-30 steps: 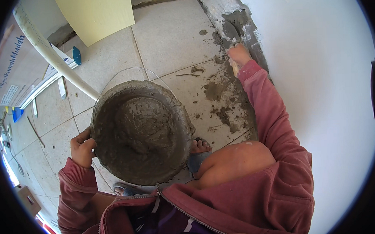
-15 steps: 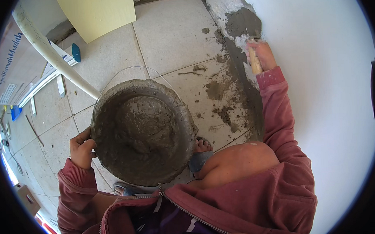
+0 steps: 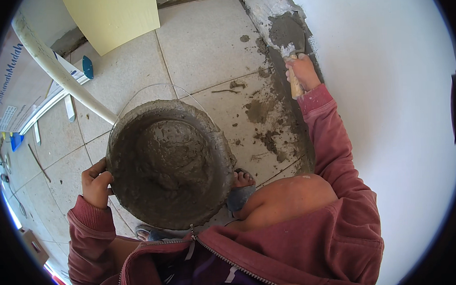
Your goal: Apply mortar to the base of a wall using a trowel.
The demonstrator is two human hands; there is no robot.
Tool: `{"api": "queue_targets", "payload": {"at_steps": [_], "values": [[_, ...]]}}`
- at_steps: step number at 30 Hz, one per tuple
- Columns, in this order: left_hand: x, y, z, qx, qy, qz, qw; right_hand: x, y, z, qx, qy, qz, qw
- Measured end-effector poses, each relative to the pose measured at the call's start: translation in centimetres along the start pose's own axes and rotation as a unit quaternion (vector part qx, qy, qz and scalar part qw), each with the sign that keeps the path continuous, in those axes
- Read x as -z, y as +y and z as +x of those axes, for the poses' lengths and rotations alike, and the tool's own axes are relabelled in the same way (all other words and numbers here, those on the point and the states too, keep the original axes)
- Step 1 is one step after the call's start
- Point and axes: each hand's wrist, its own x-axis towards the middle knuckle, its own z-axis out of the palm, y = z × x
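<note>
- A round bucket (image 3: pixel 224 152), its rim crusted with grey, is seen just off the picture's centre towards 9 o'clock, in front of the crouched person's legs.
- Inside it, wet mortar (image 3: pixel 172 142) is held: a glossy mound is heaped towards the bucket's 12 o'clock, and the inner wall is smeared all round.
- The bucket's near-9-o'clock edge is gripped by the left hand (image 3: pixel 96 185), thumb and fingers pinched over it; a thin wire handle (image 3: pixel 155 84) is arched past its 12 o'clock side.
- Between 1 and 2 o'clock, a trowel (image 3: pixel 295 85) is grasped by the right hand (image 3: pixel 303 72), fingers wrapped around the wooden grip. Its blade can hardly be told from the mortar patch (image 3: pixel 284 30) at 1 o'clock, along the white wall (image 3: pixel 388 117).
- The bucket is judged heavy and its rim gritty, perhaps slippery; for lifting, the wire handle would be best taken.
- The mortar is judged soft, thick and sticky; the trowel, light and stiff, is best held by its grip.
</note>
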Motion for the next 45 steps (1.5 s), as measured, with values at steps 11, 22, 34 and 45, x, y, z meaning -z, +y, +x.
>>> {"api": "queue_targets", "payload": {"at_steps": [11, 22, 34, 45], "values": [[0.3, -0.2, -0.3, 0.006, 0.014, -0.028, 0.999, 0.0, 0.7, -6.3, 0.069, 0.064, 0.084, 0.992], [-2.2, 3.6, -2.2, -0.026, -0.042, -0.084, 0.995, -5.2, -6.2, -17.4, 0.465, -0.288, -0.450, 0.706], [-4.6, 4.8, -3.7, -0.063, -0.074, -0.104, 0.990, -9.1, -3.2, -19.4, 0.508, -0.396, -0.513, 0.567], [-0.7, 2.1, -0.9, -0.016, 0.026, -0.013, 0.999, -4.1, -2.4, -14.8, 0.379, -0.395, -0.369, 0.751]]}}
